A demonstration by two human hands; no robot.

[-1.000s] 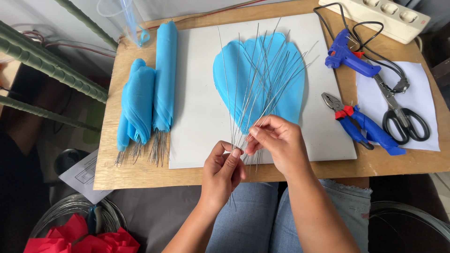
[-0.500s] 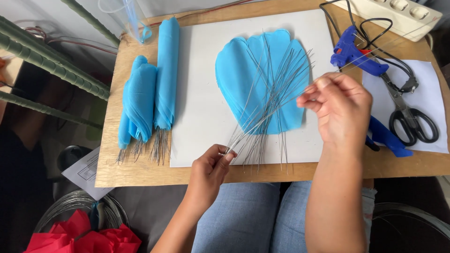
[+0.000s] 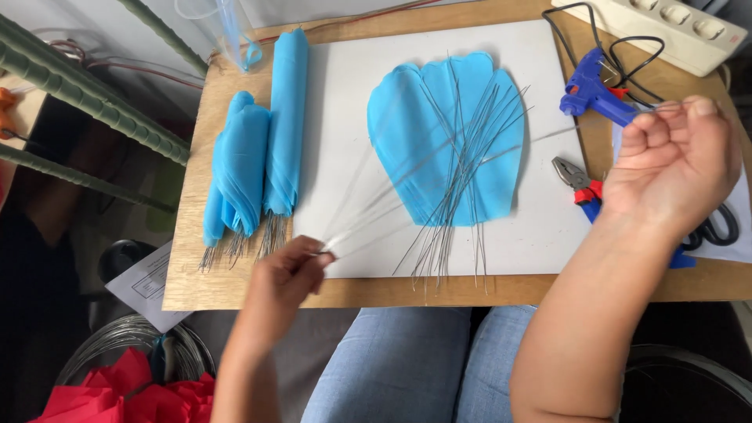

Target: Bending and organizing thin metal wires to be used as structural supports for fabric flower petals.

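Note:
My left hand (image 3: 288, 272) pinches a small bunch of thin metal wires (image 3: 368, 215) at their lower ends, near the front edge of the wooden board (image 3: 188, 227). The bunch fans up and to the right, blurred. My right hand (image 3: 675, 160) is curled over the right side of the board, beside the blue glue gun (image 3: 591, 88), and pinches the end of one thin wire (image 3: 556, 131) that slants back to the left. A fan-shaped stack of blue paper petals (image 3: 407, 133) lies on a white sheet (image 3: 345, 102), with several loose wires (image 3: 458, 211) spread over it.
Two rolled blue paper bundles (image 3: 243, 176) with wire ends lie at the left. Red-and-blue pliers (image 3: 576, 176), scissors (image 3: 717, 229) and a white power strip (image 3: 666, 23) are at the right. Green stems (image 3: 78, 102), a wire coil (image 3: 110, 348) and red paper (image 3: 117, 395) sit left of my lap.
My left hand has moved left with a bunch of wires, away from the pile. My right hand has drawn further right, past the glue gun.

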